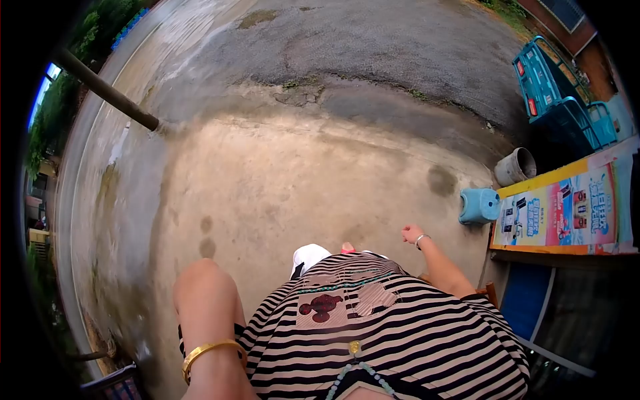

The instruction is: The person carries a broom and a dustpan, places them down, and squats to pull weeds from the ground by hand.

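My right hand (411,233), with a silver bracelet (421,241) on the wrist, is held out over the concrete floor. Its fingers are curled closed and nothing shows in them. My left arm is bent up towards the camera, elbow forward, with a gold bangle (208,351) round the wrist. Only a bit of my left hand (220,385) shows at the bottom edge; its fingers are out of sight. Below me is my striped shirt (373,333). A blue plastic stool (479,205) stands on the floor to the right, apart from my right hand.
A grey bucket (515,167) stands behind the stool, beside a printed freezer-like box (567,210). A teal cargo tricycle (560,93) is parked far right. A pole (110,93) rises at the left. Pale concrete (300,187) meets darker road (373,47) ahead.
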Action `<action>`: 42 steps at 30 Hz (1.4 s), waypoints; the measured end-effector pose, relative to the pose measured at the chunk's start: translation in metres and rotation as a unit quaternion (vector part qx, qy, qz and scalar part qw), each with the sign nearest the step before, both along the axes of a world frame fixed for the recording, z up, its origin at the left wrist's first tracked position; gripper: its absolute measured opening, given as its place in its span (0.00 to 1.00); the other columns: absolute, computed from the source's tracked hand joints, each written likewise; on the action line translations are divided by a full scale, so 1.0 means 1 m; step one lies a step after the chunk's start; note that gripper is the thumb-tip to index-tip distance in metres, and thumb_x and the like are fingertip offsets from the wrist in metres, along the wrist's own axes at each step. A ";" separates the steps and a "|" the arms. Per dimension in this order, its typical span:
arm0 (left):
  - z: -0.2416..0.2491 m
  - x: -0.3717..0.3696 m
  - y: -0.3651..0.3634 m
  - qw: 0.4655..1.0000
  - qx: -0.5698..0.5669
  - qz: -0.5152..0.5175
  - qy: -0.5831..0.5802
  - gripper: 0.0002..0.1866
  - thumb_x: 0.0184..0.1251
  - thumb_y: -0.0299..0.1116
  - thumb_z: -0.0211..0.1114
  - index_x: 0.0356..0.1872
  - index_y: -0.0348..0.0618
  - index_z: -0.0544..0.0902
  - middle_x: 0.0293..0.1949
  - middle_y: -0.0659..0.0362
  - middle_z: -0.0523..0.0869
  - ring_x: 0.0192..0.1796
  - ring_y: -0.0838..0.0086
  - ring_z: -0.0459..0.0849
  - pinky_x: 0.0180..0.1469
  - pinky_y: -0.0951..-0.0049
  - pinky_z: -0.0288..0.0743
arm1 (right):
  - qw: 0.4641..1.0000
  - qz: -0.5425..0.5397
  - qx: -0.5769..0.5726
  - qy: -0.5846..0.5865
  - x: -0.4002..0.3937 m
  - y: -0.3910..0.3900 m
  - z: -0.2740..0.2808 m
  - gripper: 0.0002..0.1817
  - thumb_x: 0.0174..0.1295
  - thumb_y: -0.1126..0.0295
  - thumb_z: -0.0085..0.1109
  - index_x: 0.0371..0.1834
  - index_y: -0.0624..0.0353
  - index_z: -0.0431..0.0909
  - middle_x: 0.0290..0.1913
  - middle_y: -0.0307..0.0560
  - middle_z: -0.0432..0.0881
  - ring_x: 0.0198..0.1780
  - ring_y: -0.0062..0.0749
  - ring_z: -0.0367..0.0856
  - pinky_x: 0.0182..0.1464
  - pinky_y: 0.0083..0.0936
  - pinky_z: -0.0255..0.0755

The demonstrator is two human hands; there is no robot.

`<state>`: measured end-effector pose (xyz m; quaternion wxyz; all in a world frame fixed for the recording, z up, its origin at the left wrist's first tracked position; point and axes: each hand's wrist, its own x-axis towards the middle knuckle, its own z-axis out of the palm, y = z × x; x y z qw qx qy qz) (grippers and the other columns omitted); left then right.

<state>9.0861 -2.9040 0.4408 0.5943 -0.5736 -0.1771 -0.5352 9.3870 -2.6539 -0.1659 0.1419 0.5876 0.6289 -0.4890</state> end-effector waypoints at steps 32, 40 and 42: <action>-0.541 -0.345 0.383 0.070 -0.972 -0.052 -0.220 0.17 0.57 0.40 0.58 0.45 0.43 0.80 0.43 0.44 0.83 0.45 0.53 0.82 0.46 0.64 0.75 | 0.935 0.104 -0.254 0.226 -0.325 0.330 0.058 0.10 0.57 0.67 0.59 0.37 0.62 0.76 0.33 0.39 0.81 0.36 0.22 0.73 0.43 0.25 0.70; -0.586 -0.358 0.463 0.041 -0.945 0.051 -0.321 0.15 0.60 0.38 0.53 0.41 0.42 0.82 0.43 0.44 0.81 0.51 0.52 0.78 0.51 0.64 0.72 | 0.899 0.238 -0.305 0.207 -0.374 0.472 0.043 0.20 0.56 0.64 0.60 0.50 0.64 0.74 0.47 0.45 0.82 0.46 0.28 0.74 0.52 0.27 0.68; -0.569 -0.362 0.483 0.146 -0.942 0.097 -0.288 0.11 0.55 0.34 0.55 0.33 0.41 0.83 0.36 0.45 0.81 0.46 0.53 0.78 0.48 0.62 0.73 | 0.896 0.285 -0.249 0.232 -0.373 0.485 0.014 0.22 0.57 0.63 0.60 0.52 0.65 0.73 0.47 0.47 0.81 0.48 0.30 0.74 0.53 0.26 0.67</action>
